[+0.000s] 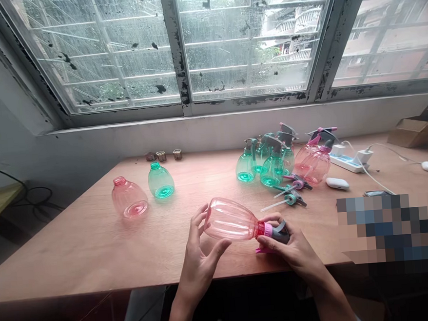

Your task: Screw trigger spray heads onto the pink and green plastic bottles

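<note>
I hold a clear pink spray bottle (231, 220) on its side just above the near edge of the wooden table (76, 243). My left hand (200, 252) cups the bottle's wide base with fingers curled round it. My right hand (289, 248) is closed on the grey and pink spray head (275, 230) fitted at the bottle's neck. Two loose spray heads (291, 191) with white tubes lie on the table just beyond the bottle.
A headless pink bottle (129, 198) and a headless green bottle (160, 181) lie at the left. Several green and pink bottles with spray heads (273, 163) stand at the back right. A white power strip (348, 162), cables and a cardboard box (413, 132) are at the far right.
</note>
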Action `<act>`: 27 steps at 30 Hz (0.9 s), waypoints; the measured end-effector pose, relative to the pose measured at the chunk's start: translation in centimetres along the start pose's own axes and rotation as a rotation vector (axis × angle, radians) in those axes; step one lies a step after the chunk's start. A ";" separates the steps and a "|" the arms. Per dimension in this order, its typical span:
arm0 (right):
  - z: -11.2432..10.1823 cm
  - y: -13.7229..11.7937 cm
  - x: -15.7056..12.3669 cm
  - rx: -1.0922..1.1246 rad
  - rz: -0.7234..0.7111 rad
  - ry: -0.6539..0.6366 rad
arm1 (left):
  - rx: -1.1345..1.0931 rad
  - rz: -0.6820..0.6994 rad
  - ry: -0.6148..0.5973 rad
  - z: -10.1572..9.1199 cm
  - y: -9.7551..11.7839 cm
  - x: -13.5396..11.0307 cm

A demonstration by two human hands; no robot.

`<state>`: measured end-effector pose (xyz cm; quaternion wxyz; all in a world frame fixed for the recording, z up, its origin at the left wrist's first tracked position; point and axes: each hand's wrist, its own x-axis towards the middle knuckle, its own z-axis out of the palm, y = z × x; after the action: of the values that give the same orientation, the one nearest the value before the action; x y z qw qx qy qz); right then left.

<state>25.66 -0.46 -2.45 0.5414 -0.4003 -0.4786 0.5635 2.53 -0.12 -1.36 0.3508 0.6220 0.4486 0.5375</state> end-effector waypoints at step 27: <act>0.2 0.0 0.0 -0.005 -0.025 0.059 | 0.021 0.012 0.006 0.0 -0.5 0.3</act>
<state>25.52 -0.51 -2.37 0.5611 -0.4121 -0.4688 0.5437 2.43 0.31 -1.68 0.3398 0.6267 0.4517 0.5364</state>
